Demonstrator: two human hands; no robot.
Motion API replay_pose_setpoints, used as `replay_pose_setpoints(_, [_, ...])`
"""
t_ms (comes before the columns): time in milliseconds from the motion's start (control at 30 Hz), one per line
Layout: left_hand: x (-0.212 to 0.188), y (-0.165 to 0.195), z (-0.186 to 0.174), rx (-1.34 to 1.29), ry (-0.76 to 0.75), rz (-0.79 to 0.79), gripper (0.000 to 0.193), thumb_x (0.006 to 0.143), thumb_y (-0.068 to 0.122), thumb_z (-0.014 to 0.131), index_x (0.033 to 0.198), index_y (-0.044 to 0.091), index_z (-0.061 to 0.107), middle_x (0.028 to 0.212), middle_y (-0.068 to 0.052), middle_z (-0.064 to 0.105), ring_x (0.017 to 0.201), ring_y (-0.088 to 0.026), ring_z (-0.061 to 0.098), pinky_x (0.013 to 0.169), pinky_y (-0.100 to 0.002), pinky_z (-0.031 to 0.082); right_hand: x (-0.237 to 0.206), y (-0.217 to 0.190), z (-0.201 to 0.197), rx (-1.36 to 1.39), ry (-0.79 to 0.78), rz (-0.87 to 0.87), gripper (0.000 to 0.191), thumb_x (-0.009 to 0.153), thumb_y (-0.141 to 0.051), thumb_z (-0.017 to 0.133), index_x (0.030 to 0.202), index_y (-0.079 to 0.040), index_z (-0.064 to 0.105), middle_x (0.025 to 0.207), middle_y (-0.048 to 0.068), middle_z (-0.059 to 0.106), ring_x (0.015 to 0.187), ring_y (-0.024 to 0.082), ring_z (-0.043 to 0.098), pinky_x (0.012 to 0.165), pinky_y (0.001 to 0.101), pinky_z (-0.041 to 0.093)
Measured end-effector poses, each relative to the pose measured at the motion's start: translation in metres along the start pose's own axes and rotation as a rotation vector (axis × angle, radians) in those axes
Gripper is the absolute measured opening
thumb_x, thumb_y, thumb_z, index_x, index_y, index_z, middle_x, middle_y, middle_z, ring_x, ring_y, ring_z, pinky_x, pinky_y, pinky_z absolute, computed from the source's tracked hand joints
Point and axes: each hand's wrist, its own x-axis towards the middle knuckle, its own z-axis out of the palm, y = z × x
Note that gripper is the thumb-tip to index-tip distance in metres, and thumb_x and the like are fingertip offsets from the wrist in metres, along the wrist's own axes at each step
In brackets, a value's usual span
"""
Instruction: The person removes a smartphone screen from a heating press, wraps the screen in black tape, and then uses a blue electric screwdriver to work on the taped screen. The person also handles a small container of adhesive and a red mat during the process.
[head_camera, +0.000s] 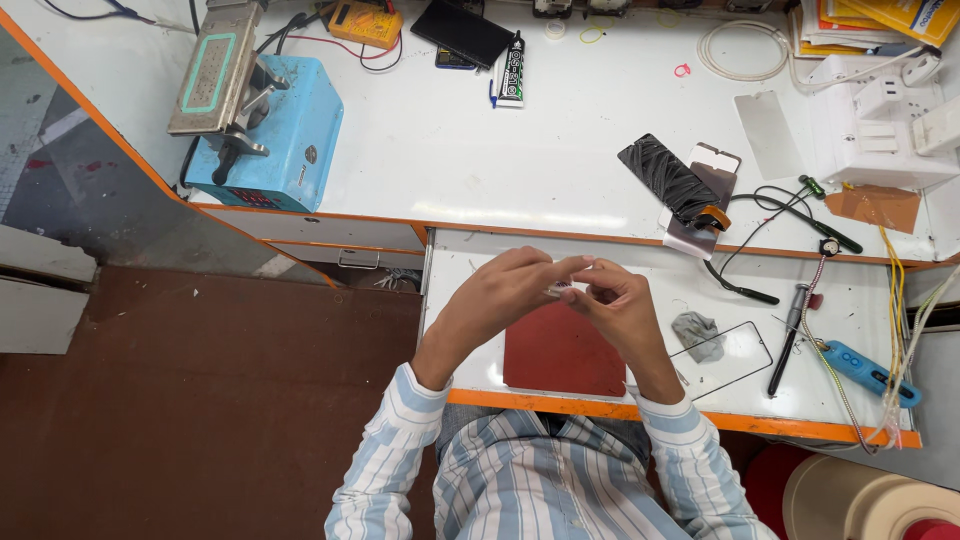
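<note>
Pinching a tiny pale object (560, 289), too small to identify, the person in the blue-and-white striped shirt is holding both hands together just above the far edge of a dark red rectangular work mat (562, 352). The left hand (497, 297) is reaching across with its fingers extended toward the right hand (617, 303), whose fingers are curled in; the fingertips of both are meeting on the object. The step in hand looks like fine fingertip handling of this small part, perhaps peeling or separating it, and any following move would call for a steady, delicate grip. The object's long axis seems to be running left to right between the fingertips, though its pointing end cannot be told. Right of the mat, a crumpled grey cloth (697, 332) is lying beside a thin black rectangular frame (745, 350).
</note>
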Motion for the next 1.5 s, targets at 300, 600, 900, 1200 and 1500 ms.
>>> replay_pose_setpoints(300, [0.003,0.000,0.007,0.001,0.163,-0.003,0.028,0.078,-0.002,0.080,0.103,0.009,0.073,0.105,-0.004,0.072,0.111,-0.023,0.069,0.102,-0.038,0.056,-0.003,0.033,0.000,0.284,-0.078,0.123,0.054,0.082,-0.045,0.080,0.113,0.000,0.077,0.076,-0.004,0.048,0.068,0.007,0.039,0.058,0.0250,0.033])
replay_pose_setpoints(600, [0.011,0.002,0.007,-0.521,0.037,-0.237,0.025,0.082,0.004,0.076,0.105,0.013,0.073,0.114,-0.001,0.071,0.113,-0.020,0.070,0.092,-0.032,0.062,-0.009,0.045,0.000,0.636,-0.304,0.114,0.061,0.084,-0.054,0.080,0.109,0.001,0.076,0.081,-0.005,0.053,0.070,0.006,0.041,0.060,0.0226,0.033])
replay_pose_setpoints(900, [0.001,-0.005,0.021,-0.146,0.009,0.004,0.029,0.078,0.006,0.079,0.106,0.011,0.073,0.112,-0.004,0.071,0.115,-0.023,0.067,0.104,-0.040,0.055,-0.011,0.055,0.000,0.640,-0.247,0.164,0.072,0.079,-0.055,0.081,0.119,0.004,0.071,0.083,-0.004,0.055,0.069,0.007,0.041,0.058,0.0233,0.032])
replay_pose_setpoints(1200, [-0.004,-0.013,0.024,0.178,0.114,0.098,0.031,0.078,0.001,0.080,0.107,0.010,0.073,0.109,-0.003,0.072,0.113,-0.023,0.068,0.109,-0.048,0.053,-0.012,0.059,-0.002,0.559,-0.142,0.311,0.071,0.082,-0.053,0.078,0.125,0.003,0.070,0.081,-0.005,0.050,0.064,0.007,0.038,0.055,0.0229,0.029])
replay_pose_setpoints(1500, [0.000,-0.015,0.035,-0.086,0.131,-0.028,0.025,0.086,0.005,0.077,0.109,0.011,0.072,0.112,-0.001,0.072,0.116,-0.019,0.069,0.118,-0.047,0.049,-0.012,0.053,-0.009,0.557,-0.157,0.336,0.080,0.074,-0.054,0.083,0.126,0.003,0.068,0.073,-0.006,0.050,0.059,0.005,0.037,0.051,0.0214,0.029])
